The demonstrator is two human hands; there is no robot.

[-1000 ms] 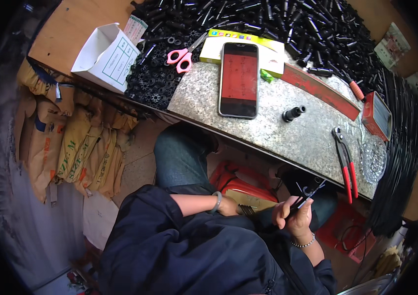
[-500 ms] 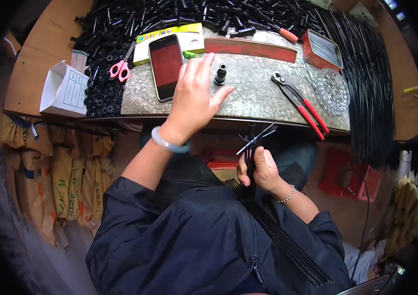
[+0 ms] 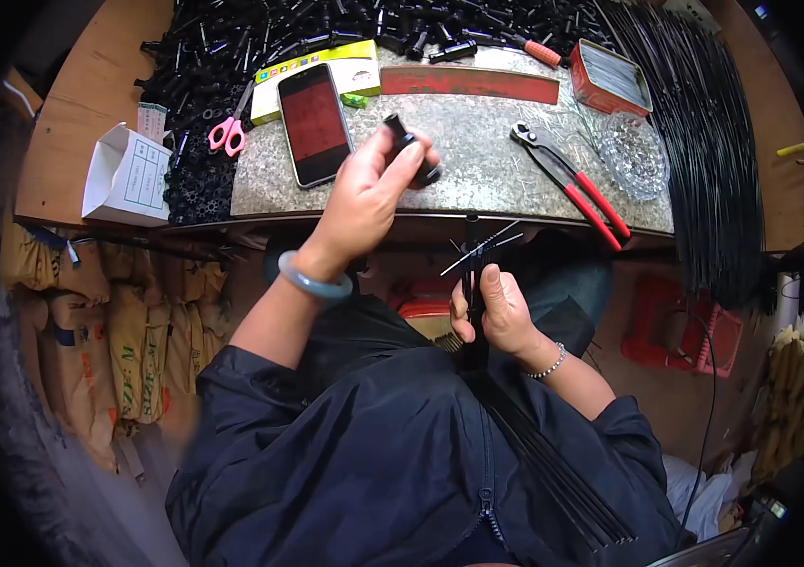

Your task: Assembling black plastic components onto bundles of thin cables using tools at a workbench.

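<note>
Over the front part of the worktop, my left hand is closed round a small black tubular fitting, whose narrow end sticks out above the fingers. Below the worktop's edge, my right hand grips a bundle of thin black rods that looks like an umbrella frame. The bundle stands upright in the fist, and its long lower ends trail across my lap to the right. Short thin metal arms splay out crosswise at its top, just above my right thumb. My palm and fingers hide the bundle's middle.
On the worktop lie a phone, red-handled pincers, pink scissors and a glass dish. Black fittings heap along the back. Long black rods hang over the right edge. An opened white box stands left.
My left hand has closed on the black fitting that stood on the worktop and lifted it. My right hand keeps its grip on the rods, nearly in place.
</note>
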